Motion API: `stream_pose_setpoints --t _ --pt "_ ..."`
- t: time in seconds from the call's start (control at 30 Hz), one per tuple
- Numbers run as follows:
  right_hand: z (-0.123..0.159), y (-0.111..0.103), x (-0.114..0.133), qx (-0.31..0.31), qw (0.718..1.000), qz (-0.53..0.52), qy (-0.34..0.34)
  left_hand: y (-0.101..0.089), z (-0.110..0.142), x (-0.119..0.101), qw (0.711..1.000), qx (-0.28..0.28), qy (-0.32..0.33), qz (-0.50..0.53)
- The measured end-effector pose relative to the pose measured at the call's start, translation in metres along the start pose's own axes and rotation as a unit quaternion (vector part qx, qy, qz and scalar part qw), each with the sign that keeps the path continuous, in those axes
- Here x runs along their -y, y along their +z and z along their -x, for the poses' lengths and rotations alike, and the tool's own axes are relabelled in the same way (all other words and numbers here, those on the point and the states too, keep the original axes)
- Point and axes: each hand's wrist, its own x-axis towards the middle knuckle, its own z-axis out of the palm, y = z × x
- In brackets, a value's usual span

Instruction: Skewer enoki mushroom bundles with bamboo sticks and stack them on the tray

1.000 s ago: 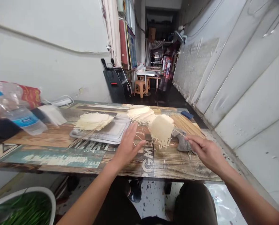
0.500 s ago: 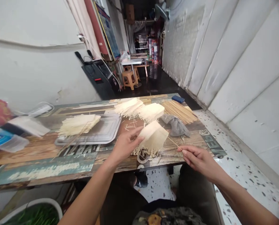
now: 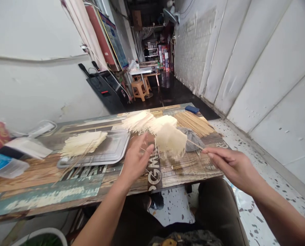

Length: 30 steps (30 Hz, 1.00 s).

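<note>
Skewer (image 3: 195, 144) pinched near its end in your right hand (image 3: 231, 168), you hold the fringed pale sheet (image 3: 170, 137) over the table (image 3: 188, 171), in front of a similar stack (image 3: 167, 120); your left hand (image 3: 135, 160) is spread, grasping nothing. That single narrow support could let the sheet twist or slip — its fringe might snag the grey bundle (image 3: 192, 140). The skewer's far end is hidden; the fringe looks blurred.

Pale sheet (image 3: 171, 139) on 1 skewer (image 3: 195, 144)
</note>
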Motion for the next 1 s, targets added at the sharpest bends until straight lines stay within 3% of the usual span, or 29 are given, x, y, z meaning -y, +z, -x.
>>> stream_pose_setpoints --t 0.1,0.17,0.3,0.4,0.5,0.7,1.0 --pt "0.0 0.012 -0.002 -0.04 0.981 0.146 -0.121 -0.002 0.01 0.006 0.989 -0.094 0.072 -0.092" --pt "0.009 0.034 -0.008 -0.015 0.959 0.222 -0.174 -0.003 0.023 0.014 0.973 -0.106 0.13 -0.159" --pt "0.042 0.083 -0.027 0.066 0.933 0.279 -0.217 0.003 0.057 0.037 0.942 0.026 0.203 -0.265" --pt "0.06 0.099 -0.036 0.082 0.938 0.258 -0.216 0.01 0.078 0.051 0.92 0.12 0.218 -0.303" --pt "0.067 0.099 -0.038 0.119 0.938 0.261 -0.194 0.015 0.085 0.056 0.903 0.163 0.233 -0.322" --pt "0.066 0.091 -0.037 0.215 0.91 0.308 -0.177 0.021 0.082 0.054 0.881 0.214 0.262 -0.33" --pt "0.05 0.092 -0.031 0.244 0.895 0.327 -0.183 0.021 0.081 0.055 0.876 0.228 0.253 -0.343"
